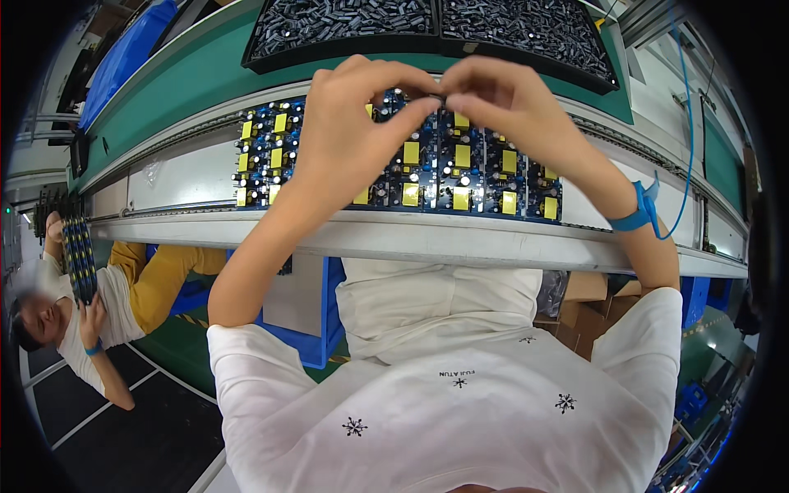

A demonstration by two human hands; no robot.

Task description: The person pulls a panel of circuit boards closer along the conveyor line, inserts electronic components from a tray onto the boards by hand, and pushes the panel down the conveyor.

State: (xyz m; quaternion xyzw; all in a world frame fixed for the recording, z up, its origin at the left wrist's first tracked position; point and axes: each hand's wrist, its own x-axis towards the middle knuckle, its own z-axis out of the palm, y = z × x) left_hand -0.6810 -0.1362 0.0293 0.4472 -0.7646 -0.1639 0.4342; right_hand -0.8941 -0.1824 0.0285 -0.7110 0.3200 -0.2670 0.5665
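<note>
Over the row of blue circuit boards, my left hand and my right hand meet fingertip to fingertip. Each thumb and index finger is pinched together. A tiny dark thing shows between the fingertips, too small to make out. The boards lie side by side on a conveyor line, carrying yellow block-shaped parts, small round capacitors and other parts. My left hand and forearm hide part of the boards. A blue wrist strap with a coiled cord circles my right wrist.
Beyond the line, two black trays, one at left and one at right, hold heaps of small dark leaded components. The conveyor's metal front rail runs before me. At far left, a co-worker holds a populated board panel.
</note>
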